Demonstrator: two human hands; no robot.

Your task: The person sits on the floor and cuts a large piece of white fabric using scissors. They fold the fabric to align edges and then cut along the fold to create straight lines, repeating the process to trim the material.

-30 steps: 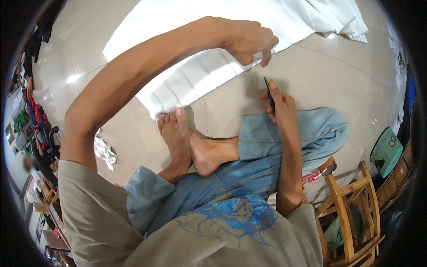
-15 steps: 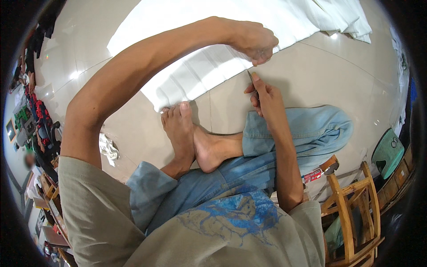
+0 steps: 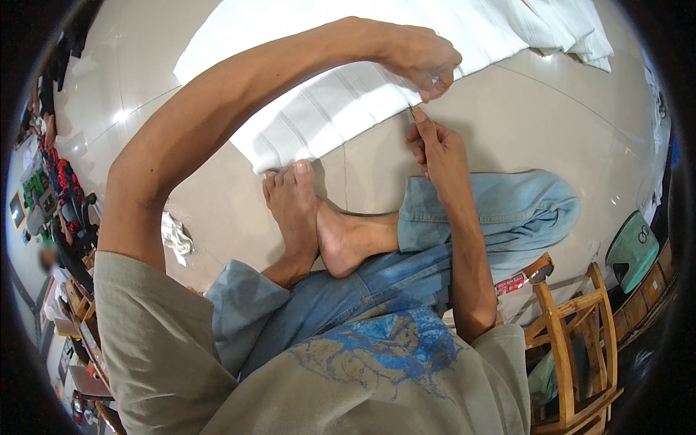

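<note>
A long white pleated cloth (image 3: 319, 109) lies across the tiled floor. My left hand (image 3: 431, 65) is at its near edge, fingers curled and pressed together; whatever they pinch is too small to make out. Just below it, my right hand (image 3: 438, 145) grips a slim dark pointed tool (image 3: 412, 112), its tip at the cloth's edge, close to my left fingertips. Most of the tool is hidden by my fingers. My bare feet (image 3: 288, 214) rest against the cloth's lower left corner and on the tiles.
A crumpled white cloth (image 3: 175, 238) lies at left, beside piled clothing and furniture (image 3: 65, 188). A person (image 3: 52, 283) shows at the far left edge. At right stand a wooden frame (image 3: 562, 333) and a teal panel (image 3: 631, 246); my folded jeans-clad leg (image 3: 522, 210) lies below my right hand.
My right hand has moved up and left, bringing the tool's tip to the cloth's edge. My left fingers have curled closer together and shifted slightly right.
</note>
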